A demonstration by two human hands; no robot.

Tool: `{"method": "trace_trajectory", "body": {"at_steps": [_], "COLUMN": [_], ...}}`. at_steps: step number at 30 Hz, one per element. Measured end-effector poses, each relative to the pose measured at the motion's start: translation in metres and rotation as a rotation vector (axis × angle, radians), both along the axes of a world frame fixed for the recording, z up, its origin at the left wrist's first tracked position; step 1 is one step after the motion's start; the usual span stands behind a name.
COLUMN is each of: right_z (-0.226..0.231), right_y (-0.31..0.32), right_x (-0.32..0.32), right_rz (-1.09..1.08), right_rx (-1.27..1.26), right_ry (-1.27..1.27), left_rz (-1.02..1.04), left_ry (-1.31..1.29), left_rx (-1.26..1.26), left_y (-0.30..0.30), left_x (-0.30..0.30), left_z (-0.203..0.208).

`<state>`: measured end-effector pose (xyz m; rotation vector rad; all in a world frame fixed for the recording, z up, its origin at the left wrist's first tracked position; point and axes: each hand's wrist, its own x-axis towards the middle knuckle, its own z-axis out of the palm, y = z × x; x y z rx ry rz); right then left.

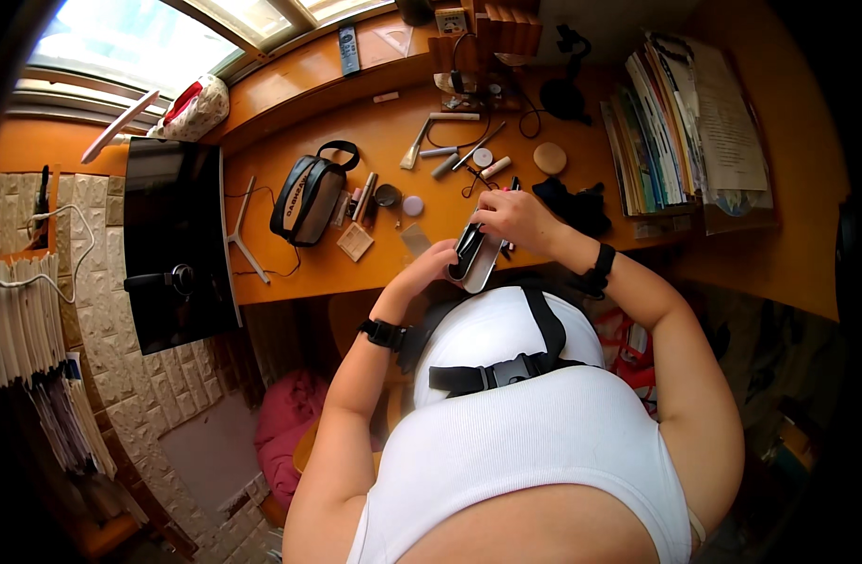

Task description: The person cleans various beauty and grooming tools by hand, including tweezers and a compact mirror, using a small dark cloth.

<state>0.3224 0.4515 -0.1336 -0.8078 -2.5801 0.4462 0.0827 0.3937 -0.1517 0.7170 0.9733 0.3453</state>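
Far left, standing at the edge of the orange surface (393, 141): a dark flat monitor (172, 240), with a floral bag (194, 108) on the sill behind it. Just right of that, a white stand (241, 230) and a black zip pouch (309, 197), lying closed and untouched. Next along, loose on the surface: a small square pad (355, 242), a round dark compact (387, 195), a pale lilac disc (412, 205), then several tubes and brushes (450, 141) scattered further back.

At the middle, left hand (431, 265) curled around the lower end of a slim silver-and-black case (475, 258), fingers closed on it from the side. Case held up off the surface, just in front of the chest and over the near edge, tilted and seemingly hinged partly open; contents too small to tell. Right hand (511, 218) clenched over the case's upper end, fingertips pressing at its rim.

Further right: a round tan puff (549, 157), a crumpled black cloth (572, 207), and a leaning stack of books and papers (666, 122), all apart from both hands.

By the look of it, midway: case already picked up and gripped in both hands, probably being worked open or shut, while every other small item lies spread out and unhandled.
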Motion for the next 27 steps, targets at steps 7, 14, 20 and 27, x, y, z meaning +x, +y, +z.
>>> {"method": "trace_trajectory", "body": {"at_steps": [7, 14, 20, 27], "right_z": [-0.019, -0.007, -0.01, -0.029], "right_y": [0.003, 0.008, 0.016, -0.008], "right_x": [0.004, 0.013, 0.042, 0.066], "right_rz": [0.184, 0.036, -0.151, -0.31], "right_rx": [0.145, 0.302, 0.193, 0.144], "right_ry": [0.01, 0.017, 0.142, 0.026], "left_rz": [-0.033, 0.073, 0.066, 0.21], "left_ry": [0.099, -0.037, -0.007, 0.133], "left_rx": [-0.02, 0.039, 0.011, -0.211], "left_y": [0.0, 0.007, 0.013, 0.035], "left_x": [-0.001, 0.006, -0.008, -0.027], "left_z": [-0.008, 0.01, -0.018, -0.105]}}
